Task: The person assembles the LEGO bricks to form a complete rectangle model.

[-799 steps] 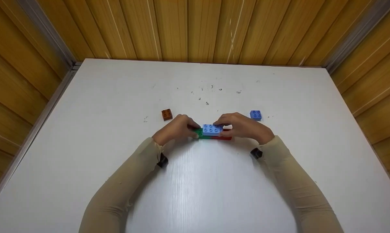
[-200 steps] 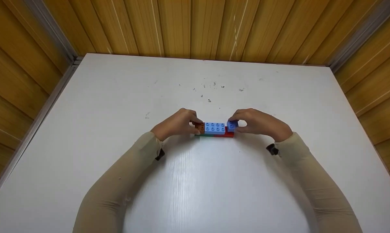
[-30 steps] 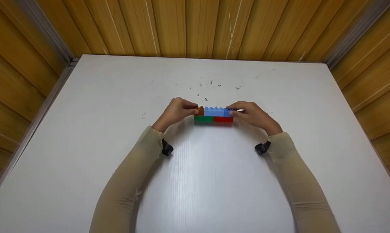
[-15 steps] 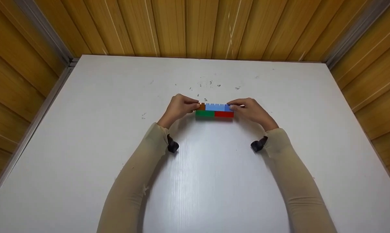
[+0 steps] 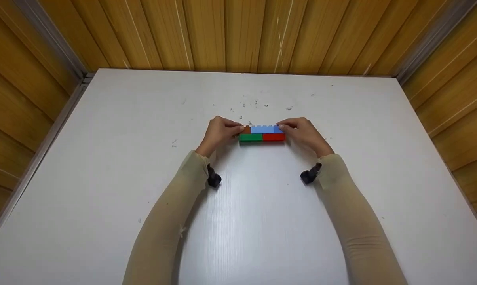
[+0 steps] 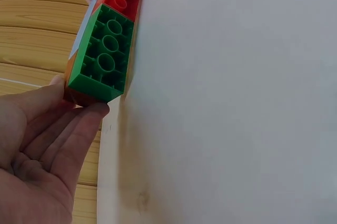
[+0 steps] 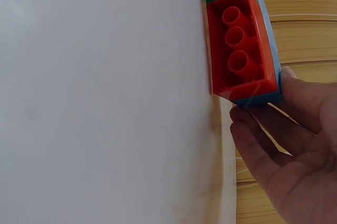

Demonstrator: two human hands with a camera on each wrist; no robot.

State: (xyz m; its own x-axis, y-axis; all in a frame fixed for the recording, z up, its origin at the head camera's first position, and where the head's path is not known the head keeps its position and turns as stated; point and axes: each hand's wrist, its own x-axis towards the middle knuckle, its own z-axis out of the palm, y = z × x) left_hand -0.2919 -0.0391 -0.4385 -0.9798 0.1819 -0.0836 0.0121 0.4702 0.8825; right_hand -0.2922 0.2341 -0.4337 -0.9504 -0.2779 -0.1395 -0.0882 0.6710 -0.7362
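Both hands hold a two-layer row of joined toy building bricks up off the table. Its lower layer is a green brick [image 5: 251, 137] on the left and a red brick [image 5: 273, 137] on the right. On top sit a brown brick [image 5: 247, 130], a longer light blue brick [image 5: 262, 129] and a small blue brick [image 5: 277, 129]. My left hand [image 5: 218, 133] pinches the brown end; my right hand [image 5: 305, 133] pinches the blue end. Hollow undersides of the green brick [image 6: 108, 45] and the red brick [image 7: 239, 45] face the wrist cameras.
A white table [image 5: 246, 221] with scattered dark marks lies below the hands. Wood-look panels [image 5: 206, 35] rise behind it and along both sides. Small black cameras hang at both wrists.
The brown and small blue bricks, earlier loose on the table, have joined the row. Over the last second, both hands have raised the row and tipped its front side towards the head camera.
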